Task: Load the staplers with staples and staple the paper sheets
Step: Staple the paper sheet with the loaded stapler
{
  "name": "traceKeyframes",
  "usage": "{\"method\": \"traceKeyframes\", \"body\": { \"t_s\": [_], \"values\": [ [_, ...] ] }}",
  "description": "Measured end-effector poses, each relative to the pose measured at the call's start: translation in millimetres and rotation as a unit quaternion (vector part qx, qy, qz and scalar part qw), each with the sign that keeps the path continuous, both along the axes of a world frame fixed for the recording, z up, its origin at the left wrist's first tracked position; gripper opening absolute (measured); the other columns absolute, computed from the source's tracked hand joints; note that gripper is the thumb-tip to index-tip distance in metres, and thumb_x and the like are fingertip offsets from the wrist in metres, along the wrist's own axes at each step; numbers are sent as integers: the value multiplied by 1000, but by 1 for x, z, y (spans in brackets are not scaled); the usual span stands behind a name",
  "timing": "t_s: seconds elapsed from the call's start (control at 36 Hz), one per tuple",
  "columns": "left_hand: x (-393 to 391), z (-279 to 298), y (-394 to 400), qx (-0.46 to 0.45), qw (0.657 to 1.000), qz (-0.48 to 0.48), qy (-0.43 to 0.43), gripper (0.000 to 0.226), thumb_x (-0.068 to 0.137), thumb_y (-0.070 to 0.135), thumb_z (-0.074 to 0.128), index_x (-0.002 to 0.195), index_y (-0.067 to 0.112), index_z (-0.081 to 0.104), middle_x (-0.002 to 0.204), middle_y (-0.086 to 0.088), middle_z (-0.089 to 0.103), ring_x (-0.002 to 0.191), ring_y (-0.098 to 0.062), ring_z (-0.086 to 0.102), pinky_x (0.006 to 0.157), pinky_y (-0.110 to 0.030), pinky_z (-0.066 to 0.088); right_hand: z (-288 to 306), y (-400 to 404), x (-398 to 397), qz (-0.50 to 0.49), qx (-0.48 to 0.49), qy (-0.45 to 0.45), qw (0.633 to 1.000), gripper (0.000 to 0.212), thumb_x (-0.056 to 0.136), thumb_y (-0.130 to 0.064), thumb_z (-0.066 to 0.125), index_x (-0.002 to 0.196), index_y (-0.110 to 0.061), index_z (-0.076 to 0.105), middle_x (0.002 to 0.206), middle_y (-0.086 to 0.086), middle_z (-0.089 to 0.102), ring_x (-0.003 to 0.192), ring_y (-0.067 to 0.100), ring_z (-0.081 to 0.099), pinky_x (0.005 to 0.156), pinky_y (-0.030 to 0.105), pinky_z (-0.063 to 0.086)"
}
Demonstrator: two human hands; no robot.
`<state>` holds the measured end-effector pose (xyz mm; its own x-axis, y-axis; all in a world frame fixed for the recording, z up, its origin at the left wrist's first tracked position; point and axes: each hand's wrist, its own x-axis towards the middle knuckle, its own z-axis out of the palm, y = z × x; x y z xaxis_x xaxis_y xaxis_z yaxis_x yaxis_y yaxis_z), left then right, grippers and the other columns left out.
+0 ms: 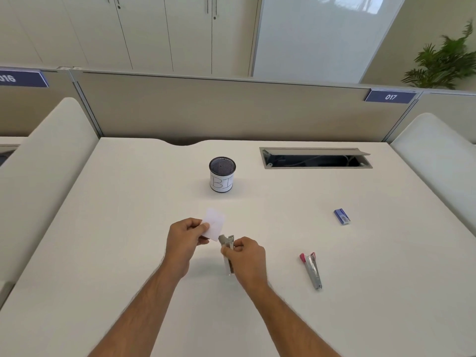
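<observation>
Left hand (186,239) pinches paper (215,224) above the desk (128,215); right hand (246,255) grips a stapler (228,247) at its corner. Pink stapler (311,270) and staple box (342,216) lie right.

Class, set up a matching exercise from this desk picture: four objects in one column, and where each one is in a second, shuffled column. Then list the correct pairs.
Things
1. paper sheets
2. grey stapler
3. pink stapler
4. blue staple box

Places
A. lying on the desk, nearer the person, right side
B. pinched in the left hand
C. lying on the desk, farther back, right side
D. gripped in the right hand

Pairs: 1-B, 2-D, 3-A, 4-C
</observation>
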<state>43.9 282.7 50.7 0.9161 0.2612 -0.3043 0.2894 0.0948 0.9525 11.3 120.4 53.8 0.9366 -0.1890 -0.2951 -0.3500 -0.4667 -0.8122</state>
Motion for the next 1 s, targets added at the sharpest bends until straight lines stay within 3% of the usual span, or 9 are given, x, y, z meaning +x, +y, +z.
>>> {"method": "traceKeyframes", "body": {
  "t_s": [0.14, 0.36, 0.47, 0.58, 0.78, 0.86, 0.92, 1.0],
  "values": [
    [-2, -3, 4, -3, 1000, 15, 5, 12, 91, 6, 73, 80, 6, 77, 74, 1, 75, 60, -14, 66, 68, -32, 60, -4, 13, -9, 47, -105, 21, 993, 26, 86, -33, 64, 85, -8, 59, 80, 9, 69, 70, 27, 66, 62, 39, 56],
    [-5, -1, 4, -12, 1000, 23, 3, 10, 91, 6, 74, 82, 6, 77, 78, -2, 75, 61, -17, 66, 70, -34, 61, -18, 20, -13, 126, -213, 40, 968, 17, 93, -29, 56, 90, -13, 49, 98, 12, 69, 89, 30, 69, 71, 35, 55],
    [-5, 1, 4, -13, 1000, 22, 1, 9, 91, 6, 73, 83, 4, 76, 79, -4, 73, 60, -17, 64, 71, -34, 60, -27, 24, -13, 140, -246, 31, 959, 22, 98, -31, 50, 96, -10, 55, 96, 10, 68, 83, 28, 66, 67, 35, 51],
    [-7, 1, 5, -17, 1000, 14, -2, 13, 91, 7, 73, 79, 6, 76, 76, -1, 74, 61, -17, 64, 70, -34, 60, -34, 27, -17, 152, -283, 20, 947, 22, 102, -34, 47, 93, -14, 49, 99, 9, 68, 75, 23, 49, 63, 32, 34],
    [-11, 2, 8, -17, 1000, 8, 1, 20, 91, 8, 73, 72, 13, 77, 77, 0, 77, 61, -16, 65, 71, -33, 60, -35, 29, -21, 170, -286, 34, 942, 13, 100, -28, 49, 99, -15, 50, 105, 7, 68, 97, 26, 63, 66, 31, 34],
    [-11, 3, 9, -9, 1000, 7, 0, 20, 91, 8, 73, 72, 14, 77, 77, 0, 76, 62, -15, 66, 71, -33, 60, -32, 27, -21, 180, -280, 46, 942, 22, 99, -37, 55, 96, -19, 43, 108, 6, 68, 102, 25, 62, 68, 30, 35],
    [-11, 4, 8, 16, 1000, 4, 0, 18, 90, 9, 74, 73, 14, 76, 73, 2, 74, 62, -13, 66, 70, -32, 60, -29, 26, -19, 174, -285, 53, 941, 34, 97, -50, 57, 102, -17, 52, 108, 4, 67, 104, 24, 61, 70, 31, 38],
    [-11, 5, 5, 60, 998, -2, -2, 14, 88, 9, 75, 74, 14, 76, 71, 2, 72, 67, -13, 66, 66, -29, 57, -17, 22, -13, 127, -297, 23, 946, 43, 100, -58, 45, 105, -17, 57, 106, 1, 65, 104, 23, 60, 75, 34, 43]
  ]
}}
